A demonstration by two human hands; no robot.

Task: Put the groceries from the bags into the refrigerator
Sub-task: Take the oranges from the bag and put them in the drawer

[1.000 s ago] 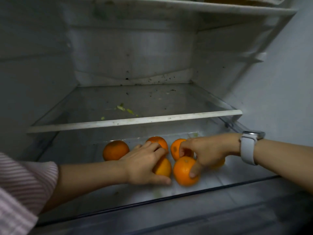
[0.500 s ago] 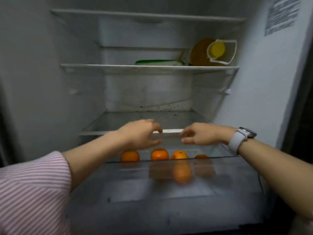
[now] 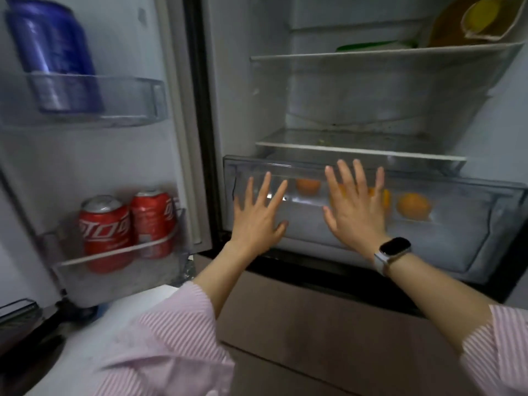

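The refrigerator stands open in front of me. Its clear crisper drawer point(image 3: 471, 224) sticks out a little at the bottom, and several oranges point(image 3: 413, 205) show through its front wall. My left hand point(image 3: 257, 215) lies flat with spread fingers against the drawer's left front. My right hand point(image 3: 355, 207), with a watch on its wrist, is pressed flat on the drawer's middle front and covers part of an orange. Neither hand holds anything.
The open door on the left carries two red cans point(image 3: 128, 227) in a lower bin and a blue can point(image 3: 54, 52) in an upper bin. A glass shelf point(image 3: 357, 150) sits above the drawer. Higher up are a green-and-white package point(image 3: 371, 47) and an orange bottle point(image 3: 457, 21).
My hands left the oranges, came out of the drawer and now press flat on its front. The view has pulled back and swung left, showing the door bins.
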